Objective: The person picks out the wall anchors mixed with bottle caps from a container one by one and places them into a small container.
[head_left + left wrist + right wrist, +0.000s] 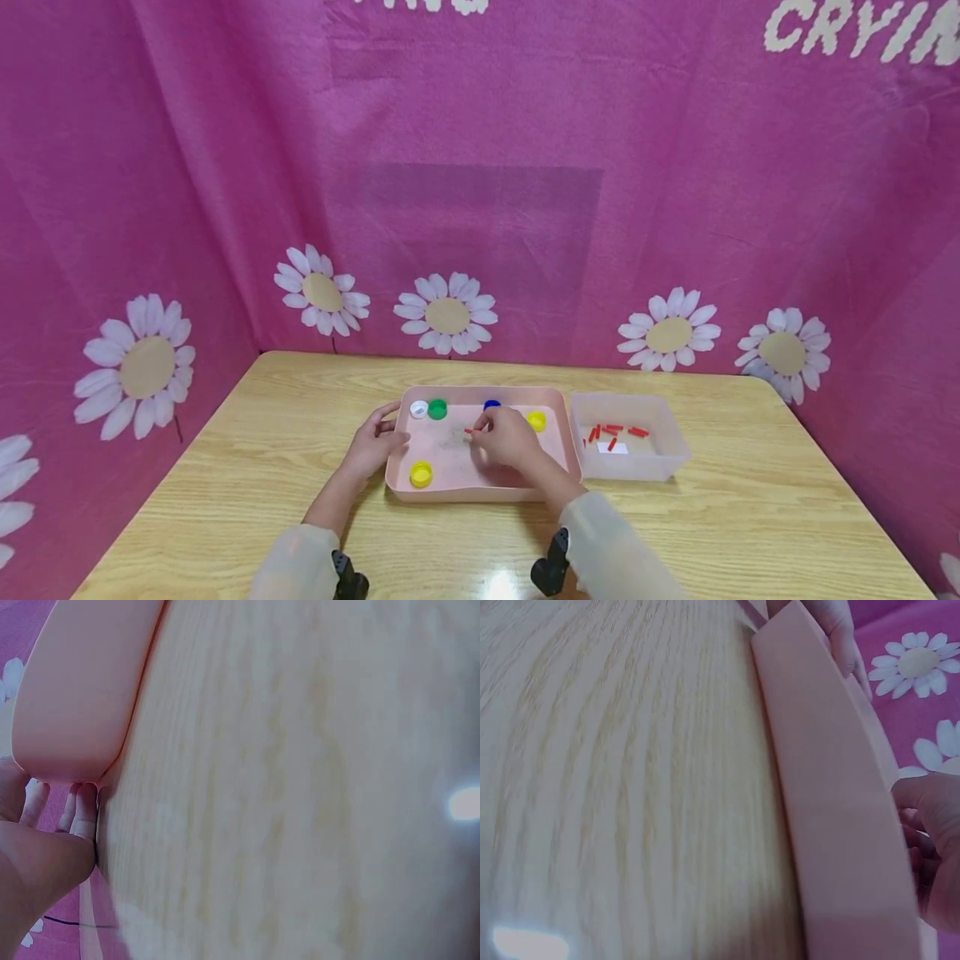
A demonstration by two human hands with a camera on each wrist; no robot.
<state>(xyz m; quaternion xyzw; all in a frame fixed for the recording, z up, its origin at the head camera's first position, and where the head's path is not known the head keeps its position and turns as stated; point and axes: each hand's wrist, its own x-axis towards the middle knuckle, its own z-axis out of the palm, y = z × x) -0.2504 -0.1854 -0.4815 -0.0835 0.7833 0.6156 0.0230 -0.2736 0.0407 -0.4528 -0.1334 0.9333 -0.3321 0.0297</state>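
On the table is a shallow pink tray, its left end gripped by my left hand. The left thumb lies over the rim and the fingers are against the outer wall. My right hand is above the middle of the tray, pinching a small red stick between thumb and fingertips. In the tray are a white cap, a green cap, a blue cap partly behind the right hand, a yellow cap and another yellow cap. The right wrist view hides the stick behind the tray wall.
A clear plastic bin stands against the tray's right side. Several small red sticks and a white label show in it. The wooden table meets a pink curtain with daisies at its back edge.
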